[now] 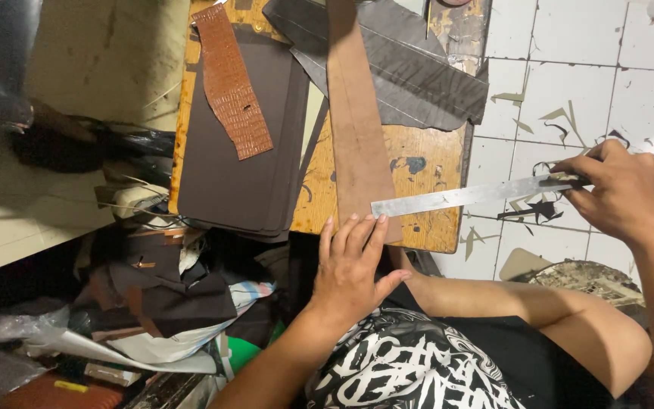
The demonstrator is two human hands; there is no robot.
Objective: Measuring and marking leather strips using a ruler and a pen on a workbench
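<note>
Hands at a small wooden board [421,163]. Right hand [618,193] closed around the far end of a steel ruler [467,197], thumb and fingers pinching it, out over the white tiled floor [569,45]. Other end of the ruler reached onto the near end of a long tan leather strip [357,129], slightly tilted, not square to it. Strip lay lengthwise down the board, near end at the board's front edge.

Left hand [353,265] flat and loose, fingers extended side by side, holding nothing, fingertips on the strip's near end just under the ruler tip. Possibly touching the ruler; too close to tell from this angle.

Step in hand, as judged: ruler being placed across the strip, only partly on it. Squaring it up would call for lowering the right end onto the board and pressing the blade down with the left fingers.

Around: stack of dark brown leather sheets [228,182] left of the strip, reddish embossed strip [232,83] on top of them, grey leather pieces [410,68] at the board's far end, partly under the tan strip. Thin offcuts [539,208] scattered on the tiles beneath the ruler. Heap of scraps and bags [160,280] low at left.
</note>
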